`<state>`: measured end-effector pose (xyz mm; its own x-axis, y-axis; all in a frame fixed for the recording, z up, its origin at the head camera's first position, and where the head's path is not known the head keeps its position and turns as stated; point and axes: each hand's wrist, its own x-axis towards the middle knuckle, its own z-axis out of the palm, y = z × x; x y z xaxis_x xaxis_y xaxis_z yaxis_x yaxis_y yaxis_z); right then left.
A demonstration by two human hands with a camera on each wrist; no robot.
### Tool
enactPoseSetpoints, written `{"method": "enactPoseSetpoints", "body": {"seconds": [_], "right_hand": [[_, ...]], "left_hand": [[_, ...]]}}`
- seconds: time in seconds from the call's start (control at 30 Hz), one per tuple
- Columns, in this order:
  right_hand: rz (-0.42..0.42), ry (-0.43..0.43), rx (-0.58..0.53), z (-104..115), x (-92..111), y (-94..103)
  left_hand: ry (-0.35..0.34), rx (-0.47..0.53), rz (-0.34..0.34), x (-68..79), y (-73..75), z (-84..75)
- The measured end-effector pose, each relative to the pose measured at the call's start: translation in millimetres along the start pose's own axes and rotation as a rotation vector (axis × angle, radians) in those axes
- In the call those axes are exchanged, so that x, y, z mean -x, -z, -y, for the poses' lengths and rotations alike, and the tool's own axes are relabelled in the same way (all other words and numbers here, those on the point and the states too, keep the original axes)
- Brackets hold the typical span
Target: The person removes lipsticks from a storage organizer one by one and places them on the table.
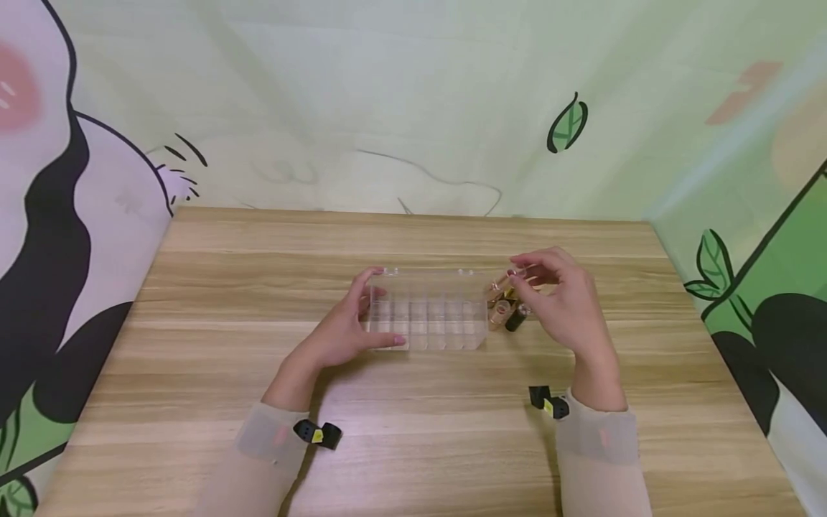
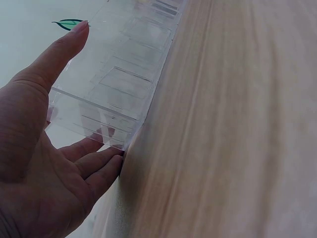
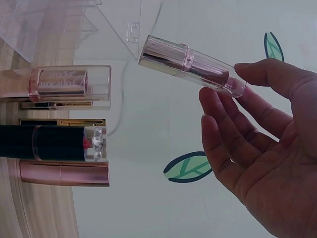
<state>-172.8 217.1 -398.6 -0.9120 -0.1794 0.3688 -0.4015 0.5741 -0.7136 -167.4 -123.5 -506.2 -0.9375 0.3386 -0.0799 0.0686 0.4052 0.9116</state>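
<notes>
A clear plastic organizer box (image 1: 428, 316) with rows of small compartments stands on the table. My left hand (image 1: 345, 327) grips its left end, thumb along the front side and fingers at the end and behind; the left wrist view shows that hand (image 2: 54, 163) around the box's clear wall (image 2: 119, 84). To the right of the box, my right hand (image 1: 562, 298) is raised over a group of lipsticks. Between thumb and fingertips, it pinches the clear-capped end of a shiny pink lipstick tube (image 3: 185, 62), held off the table and tilted.
Several lipsticks stand close together by the box's right end, among them a black tube (image 3: 47, 143), a rose-pink tube (image 3: 64, 173) and a clear-capped pink one (image 3: 69, 84). The wood-grain table (image 1: 426, 445) ends at a printed backdrop (image 1: 413, 108).
</notes>
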Motion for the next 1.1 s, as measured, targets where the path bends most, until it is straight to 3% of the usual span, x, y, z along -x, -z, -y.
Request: {"method": "enactPoseSetpoints", "body": {"seconds": [1.1], "right_hand": [[0.014, -0.002, 0.054, -13, 7, 29.7]], "left_hand": [[0.021, -0.023, -0.010, -2.0, -2.4, 2.1]]}}
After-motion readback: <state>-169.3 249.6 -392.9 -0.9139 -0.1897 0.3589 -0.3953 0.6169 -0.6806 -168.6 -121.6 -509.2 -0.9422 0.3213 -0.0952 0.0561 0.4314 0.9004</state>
